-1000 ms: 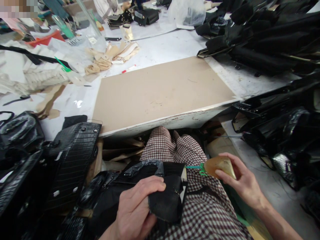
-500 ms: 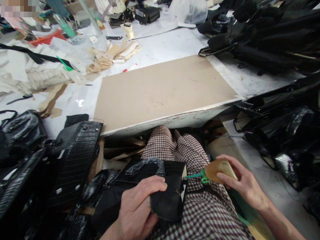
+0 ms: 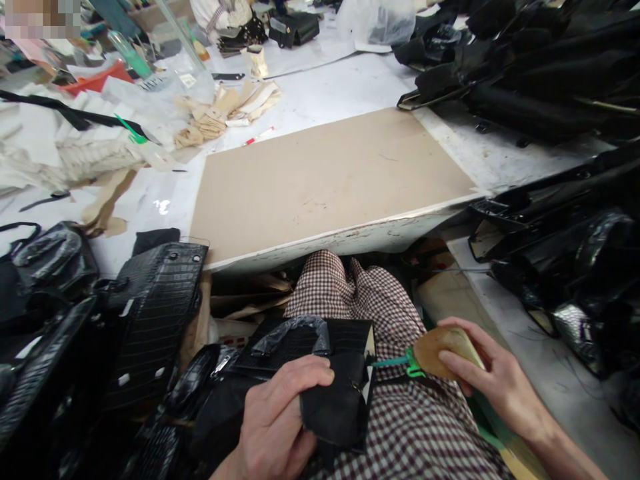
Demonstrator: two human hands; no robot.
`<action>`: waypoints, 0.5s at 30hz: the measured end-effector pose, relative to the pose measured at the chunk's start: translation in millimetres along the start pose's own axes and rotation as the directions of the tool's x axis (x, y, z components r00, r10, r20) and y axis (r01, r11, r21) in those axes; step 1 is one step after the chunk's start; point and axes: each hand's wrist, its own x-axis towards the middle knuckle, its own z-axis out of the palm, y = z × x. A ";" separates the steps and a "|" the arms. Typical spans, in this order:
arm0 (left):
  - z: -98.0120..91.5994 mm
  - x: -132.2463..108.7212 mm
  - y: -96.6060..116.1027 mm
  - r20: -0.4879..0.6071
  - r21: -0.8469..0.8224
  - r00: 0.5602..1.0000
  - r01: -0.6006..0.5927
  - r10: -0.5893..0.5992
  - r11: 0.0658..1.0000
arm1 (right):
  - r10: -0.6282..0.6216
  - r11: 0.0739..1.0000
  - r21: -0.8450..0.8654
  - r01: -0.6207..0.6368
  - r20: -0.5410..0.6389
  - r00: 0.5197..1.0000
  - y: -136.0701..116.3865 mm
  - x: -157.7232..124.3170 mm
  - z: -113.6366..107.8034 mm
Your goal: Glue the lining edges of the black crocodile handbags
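Holding black bag [image 3: 333, 407] in left hand [image 3: 280, 410], amber bottle [image 3: 440, 352] in right hand [image 3: 493, 373] with nozzle [image 3: 393, 362] at bag's right edge; may smear outside by oversqueezing.

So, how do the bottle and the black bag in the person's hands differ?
The bottle is amber-brown with a blue-green nozzle; the bag is black. The bottle is smaller than the bag. The right hand grips the bottle; the left hand holds the bag. Both are hand-held.

Left hand [image 3: 283, 410] grips black bag [image 3: 334, 403] on checked lap [image 3: 410, 427]; right hand [image 3: 493, 373] holds amber bottle [image 3: 436, 350], teal nozzle [image 3: 393, 361] at bag's edge.
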 end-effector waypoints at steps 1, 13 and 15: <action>-0.2 0.6 0.0 -0.004 0.000 1.000 -0.010 0.010 1.000 | 0.011 1.000 0.005 -0.011 0.011 1.000 -2.7 -1.5 0.1; -2.8 6.3 0.9 -0.025 0.018 0.999 0.031 -0.031 0.999 | 0.153 0.965 0.207 -0.160 0.050 0.987 -27.9 -29.1 11.3; -3.9 5.4 -0.2 -0.021 0.016 0.999 0.033 -0.033 0.999 | 0.152 0.957 0.237 -0.165 0.070 0.986 -27.0 -32.3 12.2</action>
